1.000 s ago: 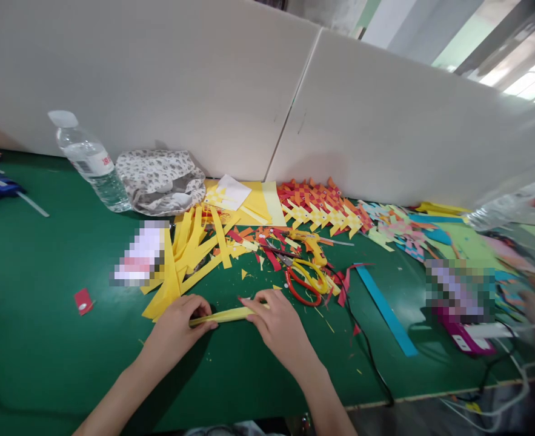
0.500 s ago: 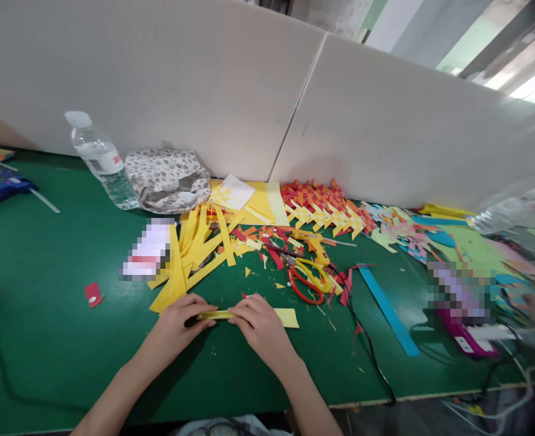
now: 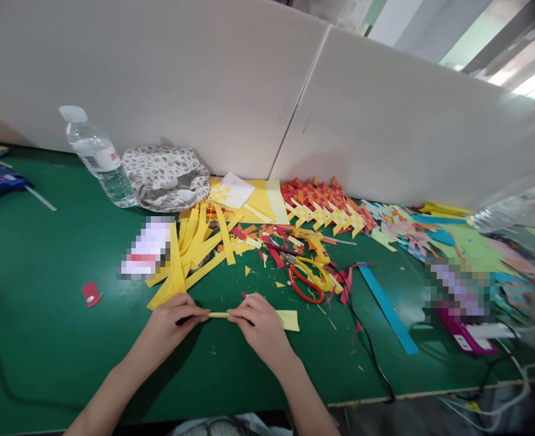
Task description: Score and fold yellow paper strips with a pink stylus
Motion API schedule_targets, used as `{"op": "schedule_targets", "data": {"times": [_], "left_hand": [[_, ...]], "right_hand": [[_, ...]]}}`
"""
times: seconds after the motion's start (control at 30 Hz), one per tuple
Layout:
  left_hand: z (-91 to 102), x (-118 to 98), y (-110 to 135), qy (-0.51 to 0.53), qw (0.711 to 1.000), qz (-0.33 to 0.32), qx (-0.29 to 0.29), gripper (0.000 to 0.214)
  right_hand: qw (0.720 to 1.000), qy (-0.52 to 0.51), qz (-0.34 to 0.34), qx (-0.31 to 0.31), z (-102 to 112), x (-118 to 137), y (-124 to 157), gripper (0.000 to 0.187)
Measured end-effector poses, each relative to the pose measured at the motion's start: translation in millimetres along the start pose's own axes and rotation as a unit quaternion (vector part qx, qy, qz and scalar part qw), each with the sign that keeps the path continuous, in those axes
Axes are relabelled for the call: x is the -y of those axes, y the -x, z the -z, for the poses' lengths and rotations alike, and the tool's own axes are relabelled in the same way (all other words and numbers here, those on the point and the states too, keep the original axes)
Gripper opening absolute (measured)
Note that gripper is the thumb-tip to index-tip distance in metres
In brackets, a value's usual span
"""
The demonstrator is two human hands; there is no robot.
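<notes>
Currently both hands pinch the yellow paper strip on the green table. Left hand should anchor it near the scissors; right hand should press evenly.

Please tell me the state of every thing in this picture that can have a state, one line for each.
yellow paper strip: folded lengthwise, pressed flat on the green table
left hand: pinching the strip's left end
right hand: pressing the strip's middle
water bottle: upright, capped
scissors: lying flat, blades shut
cloth pouch: slumped, lying against the wall board
blue paper strip: lying flat, unfolded
</notes>
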State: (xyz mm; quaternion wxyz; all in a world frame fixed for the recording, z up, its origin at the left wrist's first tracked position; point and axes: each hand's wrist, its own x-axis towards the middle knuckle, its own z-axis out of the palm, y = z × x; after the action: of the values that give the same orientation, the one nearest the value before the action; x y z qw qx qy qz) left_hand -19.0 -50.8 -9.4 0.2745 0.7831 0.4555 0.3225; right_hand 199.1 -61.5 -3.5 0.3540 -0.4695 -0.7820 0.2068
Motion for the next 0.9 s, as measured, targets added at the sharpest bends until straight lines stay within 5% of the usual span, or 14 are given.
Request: {"op": "schedule_targets", "data": {"times": [0.23,0.53,0.9], "left_hand": [[-2.9,-14,-4,-0.126,0.991,-0.044,0.029,0.019],[-17.5,-19,-4,-0.206,0.963,-0.173,-0.013,0.021],[-17.3,-14,-3,-0.187,0.971,-0.149,-0.006,0.022]], "right_hand": [[0.999,0.026,0.022,0.02,0,-3,0,0.02],[0.998,0.045,0.044,0.022,1,-3,0,0.02],[0.987,0.112,0.063,0.092,21,1,11,0.023]]}}
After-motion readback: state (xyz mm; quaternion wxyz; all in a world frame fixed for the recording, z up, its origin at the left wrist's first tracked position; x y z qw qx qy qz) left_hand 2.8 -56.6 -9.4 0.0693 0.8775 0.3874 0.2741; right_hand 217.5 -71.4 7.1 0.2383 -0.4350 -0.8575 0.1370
